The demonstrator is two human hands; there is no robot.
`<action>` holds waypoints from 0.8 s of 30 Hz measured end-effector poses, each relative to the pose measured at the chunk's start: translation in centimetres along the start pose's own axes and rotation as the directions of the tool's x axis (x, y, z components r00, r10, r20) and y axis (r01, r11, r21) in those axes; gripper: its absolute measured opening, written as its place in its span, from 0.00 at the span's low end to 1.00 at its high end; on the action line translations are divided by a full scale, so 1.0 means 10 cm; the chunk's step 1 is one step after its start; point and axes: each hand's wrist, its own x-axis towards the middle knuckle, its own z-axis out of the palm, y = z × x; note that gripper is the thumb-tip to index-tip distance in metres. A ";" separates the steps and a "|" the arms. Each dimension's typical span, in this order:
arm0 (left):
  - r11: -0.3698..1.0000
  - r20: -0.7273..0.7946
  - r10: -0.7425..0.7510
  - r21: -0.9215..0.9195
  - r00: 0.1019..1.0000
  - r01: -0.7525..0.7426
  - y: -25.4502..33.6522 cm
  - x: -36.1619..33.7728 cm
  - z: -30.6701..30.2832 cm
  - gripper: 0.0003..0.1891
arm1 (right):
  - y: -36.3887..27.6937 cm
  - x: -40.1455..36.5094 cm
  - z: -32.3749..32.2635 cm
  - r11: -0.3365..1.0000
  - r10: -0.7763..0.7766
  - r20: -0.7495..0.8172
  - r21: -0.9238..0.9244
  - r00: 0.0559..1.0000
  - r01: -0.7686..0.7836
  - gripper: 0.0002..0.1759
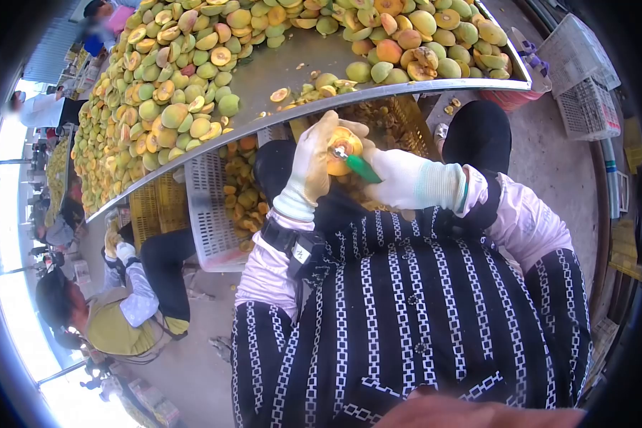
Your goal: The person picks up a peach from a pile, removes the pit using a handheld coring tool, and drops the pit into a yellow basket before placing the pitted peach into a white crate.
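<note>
Probably, this cut fruit (351, 143) is light, soft and slippery, easily bruised, so one should hold it around the skin. The left hand (311, 162) cups it near the table's edge (406, 88); the right hand (405, 177) is closed around a green-handled tool (364, 168), tip at the fruit's middle.

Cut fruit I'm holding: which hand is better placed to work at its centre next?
Probably the right hand: it grips the green-handled tool, whose metal tip is at the middle of the cut fruit. The left hand is busy holding the fruit.
</note>
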 end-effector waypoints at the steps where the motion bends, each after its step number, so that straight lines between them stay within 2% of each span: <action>1: 1.000 -0.001 -0.003 -0.003 1.000 0.003 -0.02 0.00 -0.01 0.27 | -0.04 -0.04 -0.04 0.986 0.107 0.147 0.112 0.983 -0.124 0.17; 2: 0.999 0.001 -0.004 0.052 1.000 0.004 -0.03 -0.01 -0.01 0.27 | 0.03 -0.02 -0.03 0.976 0.069 0.153 0.193 0.986 -0.098 0.16; 3: 0.994 0.004 -0.003 0.108 1.000 0.003 -0.03 -0.01 -0.01 0.27 | 0.10 0.01 -0.03 0.976 0.071 0.154 0.195 0.986 -0.100 0.16; 4: 0.999 -0.005 -0.043 -0.018 0.999 0.043 -0.05 0.01 0.02 0.27 | 0.17 0.05 -0.04 0.980 0.027 0.116 0.195 0.993 -0.050 0.16; 5: 0.999 -0.005 -0.045 -0.017 0.999 0.045 -0.08 0.01 0.07 0.27 | 0.21 0.06 -0.04 0.982 -0.017 0.075 0.191 0.997 0.003 0.16; 6: 0.996 -0.091 0.083 -0.030 0.992 -0.086 -0.12 0.01 0.13 0.26 | 0.23 0.05 -0.02 0.963 -0.018 0.009 0.270 1.000 0.015 0.16; 7: 0.976 -0.175 0.209 -0.029 0.962 -0.217 -0.15 0.01 0.19 0.24 | 0.23 0.04 -0.02 0.962 -0.019 0.006 0.273 1.000 0.017 0.16; 8: 0.970 -0.223 0.243 0.082 0.944 -0.230 -0.14 -0.01 0.24 0.22 | 0.22 0.01 -0.04 0.915 -0.031 0.068 0.403 0.997 0.001 0.15; 9: 0.958 -0.247 0.288 0.082 0.925 -0.276 -0.18 -0.03 0.26 0.20 | 0.22 -0.01 -0.04 0.853 -0.052 0.129 0.522 0.990 -0.024 0.15; 11: 0.917 -0.251 0.397 0.059 0.883 -0.395 -0.26 -0.03 0.28 0.19 | 0.23 -0.02 0.00 0.815 -0.066 0.125 0.579 0.990 -0.019 0.11; 12: 0.918 -0.248 0.395 0.062 0.885 -0.392 -0.29 -0.02 0.29 0.19 | 0.24 -0.02 0.00 0.754 -0.105 0.184 0.656 0.977 -0.042 0.09; 13: 0.888 -0.264 0.452 0.043 0.852 -0.458 -0.31 -0.02 0.32 0.20 | 0.25 -0.03 0.01 0.687 -0.150 0.238 0.723 0.960 -0.073 0.08; 14: 0.853 -0.279 0.506 0.026 0.816 -0.521 -0.33 -0.02 0.34 0.20 | 0.28 0.00 0.05 0.683 -0.152 0.236 0.727 0.960 -0.071 0.08; 16: 0.848 -0.318 0.499 -0.013 0.806 -0.529 -0.30 0.05 0.39 0.21 | 0.34 0.11 0.18 0.322 -0.409 0.205 0.944 0.889 -0.070 0.10; 17: 0.836 -0.360 0.493 -0.054 0.792 -0.545 -0.27 0.10 0.41 0.22 | 0.34 0.13 0.21 0.316 -0.412 0.196 0.947 0.890 -0.062 0.10; 19: 0.843 -0.365 0.497 -0.011 0.788 -0.537 -0.27 0.15 0.41 0.24 | 0.36 0.17 0.26 0.067 -0.509 0.134 0.991 0.850 -0.116 0.11; 20: 0.866 -0.367 0.441 -0.067 0.819 -0.496 -0.29 0.17 0.39 0.26 | 0.38 0.19 0.29 0.049 -0.541 0.111 0.994 0.834 -0.101 0.08; 21: 0.884 -0.366 0.384 -0.121 0.848 -0.452 -0.33 0.18 0.35 0.29 | 0.39 0.17 0.28 0.048 -0.543 0.108 0.994 0.833 -0.098 0.08; 22: 0.885 -0.367 0.383 -0.116 0.848 -0.450 -0.39 0.23 0.29 0.29 | 0.35 0.13 0.24 0.308 -0.412 0.068 0.949 0.909 0.068 0.08; 23: 0.881 -0.503 0.321 -0.152 0.802 -0.448 -0.44 0.31 0.22 0.30 | 0.33 0.10 0.24 0.560 -0.290 -0.016 0.808 0.957 0.183 0.09; 24: 0.873 -0.627 0.245 -0.188 0.739 -0.449 -0.52 0.36 0.15 0.30 | 0.49 0.25 0.39 0.892 -0.323 -0.397 0.177 0.859 0.417 0.14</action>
